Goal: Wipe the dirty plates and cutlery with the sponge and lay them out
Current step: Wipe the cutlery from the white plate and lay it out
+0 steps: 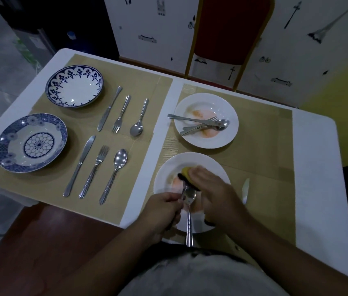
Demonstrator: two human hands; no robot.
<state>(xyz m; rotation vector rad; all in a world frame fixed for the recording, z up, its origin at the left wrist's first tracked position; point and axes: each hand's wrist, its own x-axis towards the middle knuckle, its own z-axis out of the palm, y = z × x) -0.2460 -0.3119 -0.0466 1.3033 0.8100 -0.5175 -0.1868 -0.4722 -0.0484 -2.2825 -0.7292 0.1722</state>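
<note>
My right hand (pixel 215 191) grips a yellow sponge (pixel 187 170) with a dark underside and presses it on cutlery over the near white plate (pixel 164 174), which carries an orange smear. My left hand (pixel 162 207) pinches the handle of a fork (pixel 183 191) whose head lies under the sponge. A spoon (pixel 190 212) lies on the same plate, its handle sticking out over the near rim. The far white plate (pixel 228 133) is stained too and holds several pieces of dirty cutlery (pixel 203 123). A knife (pixel 245 190) lies on the mat right of the near plate.
On the left mat (pixel 145 97) sit two blue-patterned plates (pixel 73 86) (pixel 31 143), each with a knife, fork and spoon laid out beside it. A red chair (pixel 230 28) stands behind the white table (pixel 316 159). The table's near edge is close to my body.
</note>
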